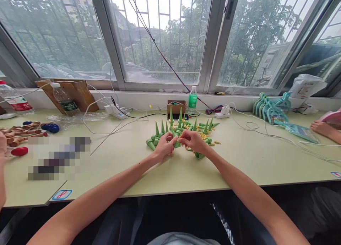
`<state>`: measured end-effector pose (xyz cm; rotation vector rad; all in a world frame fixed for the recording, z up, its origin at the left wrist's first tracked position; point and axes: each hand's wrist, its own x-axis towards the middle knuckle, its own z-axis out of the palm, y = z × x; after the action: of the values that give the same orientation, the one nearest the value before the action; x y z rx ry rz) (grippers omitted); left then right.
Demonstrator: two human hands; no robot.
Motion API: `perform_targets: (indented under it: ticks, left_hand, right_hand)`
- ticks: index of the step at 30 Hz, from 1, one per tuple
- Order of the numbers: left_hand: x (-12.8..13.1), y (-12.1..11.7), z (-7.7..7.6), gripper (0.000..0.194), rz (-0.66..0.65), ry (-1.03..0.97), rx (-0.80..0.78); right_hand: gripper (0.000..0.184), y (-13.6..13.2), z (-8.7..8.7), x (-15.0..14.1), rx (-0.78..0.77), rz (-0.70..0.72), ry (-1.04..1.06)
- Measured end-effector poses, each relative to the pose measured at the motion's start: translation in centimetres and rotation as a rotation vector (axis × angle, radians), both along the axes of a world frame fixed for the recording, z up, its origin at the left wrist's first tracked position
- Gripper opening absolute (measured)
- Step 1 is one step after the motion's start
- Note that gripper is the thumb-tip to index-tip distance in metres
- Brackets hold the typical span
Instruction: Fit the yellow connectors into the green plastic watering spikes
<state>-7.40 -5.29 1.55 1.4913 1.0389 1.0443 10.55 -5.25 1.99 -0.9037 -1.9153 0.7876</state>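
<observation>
My left hand (165, 145) is closed around a green plastic spike (177, 145), a cone with a wider collar. Meeting it from the other side, my right hand (193, 141) has thumb and fingertips pinched together against the piece. Whatever small part those fingertips hold is hidden. Behind and around both hands is a heap of similar green spikes (180, 119), some upright on their collars and others lying down. Small yellow plastic pieces (205, 135) are scattered among them, mostly toward the right.
Behind the heap stand a small cardboard box (176, 105), a phone (178, 116) and a green-labelled bottle (192, 100). White cables (119, 128) cross the table (239, 159). Wooden toys (23, 133) lie left, teal hangers (271, 108) right. Other people's hands (321, 129) show at both sides.
</observation>
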Motion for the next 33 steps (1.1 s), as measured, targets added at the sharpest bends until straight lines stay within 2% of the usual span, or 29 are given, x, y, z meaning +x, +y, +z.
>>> perform_targets:
  ticks: [33]
  left_hand:
    - [0.04, 0.17, -0.58, 0.043, -0.022, 0.006, -0.008]
  right_hand:
    - [0.028, -0.32, 0.29, -0.07, -0.042, 0.032, -0.037]
